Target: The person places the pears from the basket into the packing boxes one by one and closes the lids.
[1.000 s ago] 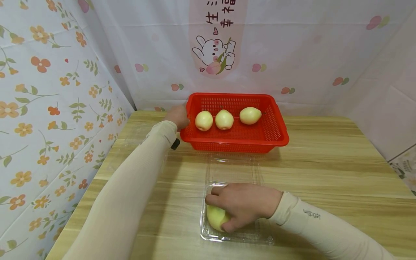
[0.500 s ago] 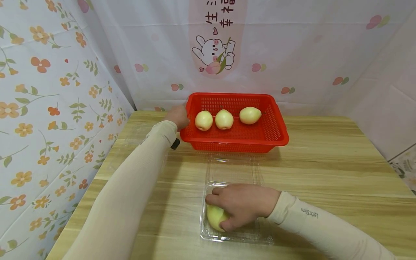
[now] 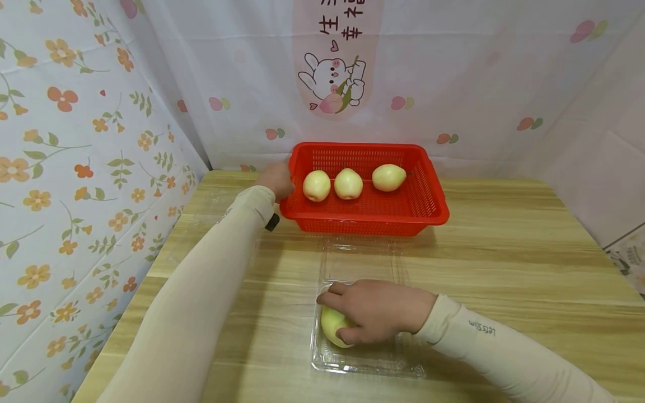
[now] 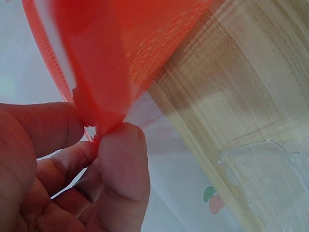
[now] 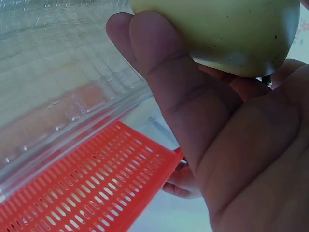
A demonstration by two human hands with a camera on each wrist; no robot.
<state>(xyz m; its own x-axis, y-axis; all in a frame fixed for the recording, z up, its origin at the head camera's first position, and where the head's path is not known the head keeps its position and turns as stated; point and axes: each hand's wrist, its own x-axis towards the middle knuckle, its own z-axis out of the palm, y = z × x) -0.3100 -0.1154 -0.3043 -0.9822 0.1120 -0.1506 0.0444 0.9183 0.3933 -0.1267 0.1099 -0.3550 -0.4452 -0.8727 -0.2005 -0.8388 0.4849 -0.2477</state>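
My left hand (image 3: 275,181) grips the left rim of the red plastic basket (image 3: 365,216). Its thumb and fingers pinch the thin red edge in the left wrist view. Inside the basket lie three pale yellow pears (image 3: 348,184). Curled over another yellow pear (image 3: 332,326) is my right hand (image 3: 379,312), above the left side of an open clear plastic clamshell box (image 3: 370,368). In the right wrist view, fingers wrap round this pear (image 5: 231,36); its dark stem end shows near the palm. The back of my hand covers much of the pear from the head view.
The clamshell's lid (image 3: 359,263) lies folded back toward the basket. More clear plastic packaging (image 4: 270,179) lies on the wooden table (image 3: 504,252), left of the basket. Printed cloth (image 3: 453,73) hangs behind the table and along its left side.
My right hand and the pear have shifted slightly up and away from the box's front edge in the head view. My left hand keeps its hold on the basket rim.
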